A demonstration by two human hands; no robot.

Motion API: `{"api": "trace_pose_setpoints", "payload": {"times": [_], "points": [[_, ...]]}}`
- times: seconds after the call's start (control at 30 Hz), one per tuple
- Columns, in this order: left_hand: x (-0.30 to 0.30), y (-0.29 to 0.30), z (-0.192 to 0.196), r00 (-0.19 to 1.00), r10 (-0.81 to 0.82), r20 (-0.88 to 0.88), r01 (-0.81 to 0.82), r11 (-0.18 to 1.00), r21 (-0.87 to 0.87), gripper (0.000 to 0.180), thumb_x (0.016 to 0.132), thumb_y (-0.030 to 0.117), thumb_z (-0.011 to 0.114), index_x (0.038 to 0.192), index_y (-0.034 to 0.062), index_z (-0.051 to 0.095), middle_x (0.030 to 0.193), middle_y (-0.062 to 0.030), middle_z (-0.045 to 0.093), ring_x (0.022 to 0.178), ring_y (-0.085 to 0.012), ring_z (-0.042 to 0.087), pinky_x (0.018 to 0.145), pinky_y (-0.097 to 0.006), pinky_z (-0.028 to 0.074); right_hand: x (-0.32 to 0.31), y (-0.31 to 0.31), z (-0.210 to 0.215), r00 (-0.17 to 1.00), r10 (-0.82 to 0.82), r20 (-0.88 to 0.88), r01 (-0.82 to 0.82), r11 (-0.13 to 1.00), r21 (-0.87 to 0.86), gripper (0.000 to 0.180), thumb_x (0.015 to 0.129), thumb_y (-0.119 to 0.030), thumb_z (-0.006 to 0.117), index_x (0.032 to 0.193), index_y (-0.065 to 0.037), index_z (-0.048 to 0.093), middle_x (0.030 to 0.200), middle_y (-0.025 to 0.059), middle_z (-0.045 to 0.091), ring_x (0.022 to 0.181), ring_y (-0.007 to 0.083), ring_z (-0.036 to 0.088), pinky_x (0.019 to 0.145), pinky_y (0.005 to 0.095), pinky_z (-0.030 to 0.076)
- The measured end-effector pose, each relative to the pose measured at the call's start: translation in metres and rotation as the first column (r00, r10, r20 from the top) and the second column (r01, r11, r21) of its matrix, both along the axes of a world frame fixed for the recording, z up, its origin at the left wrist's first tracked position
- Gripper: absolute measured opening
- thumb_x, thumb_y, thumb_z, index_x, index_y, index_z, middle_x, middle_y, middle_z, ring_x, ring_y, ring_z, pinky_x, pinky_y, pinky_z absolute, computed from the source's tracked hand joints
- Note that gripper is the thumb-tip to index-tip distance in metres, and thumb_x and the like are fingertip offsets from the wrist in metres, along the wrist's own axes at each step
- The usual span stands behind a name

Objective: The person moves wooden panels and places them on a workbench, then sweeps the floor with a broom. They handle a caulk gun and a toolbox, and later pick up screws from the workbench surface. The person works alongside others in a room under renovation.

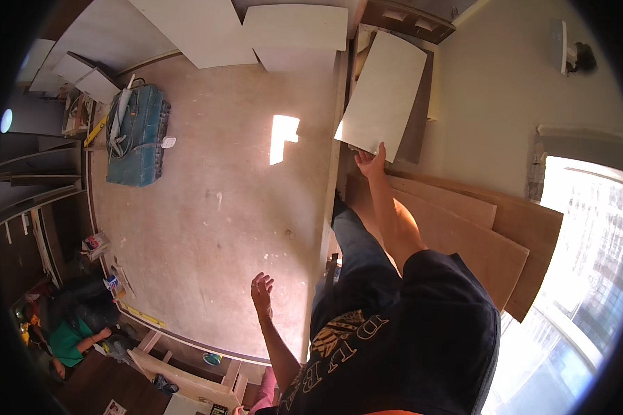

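My right hand (372, 163) grips the lower edge of a white rectangular panel (387, 86). Its thumb lies on the white face, and the fingers pass beneath the edge. The panel rests tilted against darker boards by the wall. Over the near right part of a wide, light brown board surface (208, 221), my left hand (262, 294) hangs with its fingers apart and slightly bent, holding nothing. Whether it touches the surface I cannot tell.
A teal tool case (137, 145) with a coiled cable on top stands far left on the surface. White panels (296, 29) lie at its far edge. Large brown boards (457, 232) lean right, near a bright window (581, 263). A person in green (69, 342) is low at left.
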State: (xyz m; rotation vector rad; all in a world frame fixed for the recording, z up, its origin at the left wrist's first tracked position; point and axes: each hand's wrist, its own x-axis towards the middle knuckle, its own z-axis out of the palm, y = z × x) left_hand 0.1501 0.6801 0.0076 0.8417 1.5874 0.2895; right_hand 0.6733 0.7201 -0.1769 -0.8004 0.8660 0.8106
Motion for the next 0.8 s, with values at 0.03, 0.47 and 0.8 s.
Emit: {"api": "trace_pose_setpoints", "payload": {"times": [0.03, 0.47, 0.8], "points": [[0.009, 0.013, 0.005, 1.0, -0.001, -0.004, 0.001, 1.0, 0.015, 0.044, 0.096, 0.036, 0.046, 0.128, 0.0062, 0.047, 0.117, -0.0146, 0.058, 0.106, -0.0262, 0.059, 0.094, -0.041, 0.042, 0.009, 0.013, 0.003, 0.999, -0.028, -0.04, 0.028, 1.0, 0.0, 0.09, 0.077, -0.051, 0.069, 0.142, -0.011, 0.022, 0.137, 0.011, 0.032, 0.13, 0.0285, 0.032, 0.104, 0.0453, 0.03], [0.015, -0.044, -0.027, 0.984, 0.168, -0.062, -0.179, 0.936, -0.302, 0.041, 0.096, 0.035, 0.048, 0.129, 0.0097, 0.046, 0.117, -0.0118, 0.059, 0.102, -0.0242, 0.061, 0.091, -0.042, 0.044, 0.059, 0.008, 0.001, 0.962, -0.035, 0.272, 0.034, 0.999, 0.008, 0.036, 0.079, -0.043, 0.07, 0.095, -0.014, 0.056, 0.077, 0.0007, 0.058, 0.064, 0.0188, 0.055, 0.054, 0.0322, 0.043], [0.032, -0.064, -0.026, 0.985, 0.171, -0.02, -0.168, 0.921, -0.353, 0.052, 0.092, 0.043, 0.051, 0.13, 0.0079, 0.044, 0.121, -0.0151, 0.056, 0.105, -0.026, 0.06, 0.091, -0.041, 0.045, 0.046, 0.006, 0.009, 0.985, 0.127, -0.12, -0.152, 0.961, -0.232, 0.052, 0.081, -0.041, 0.069, 0.116, -0.01, 0.049, 0.105, 0.0088, 0.057, 0.097, 0.0239, 0.057, 0.084, 0.0381, 0.046]]}}
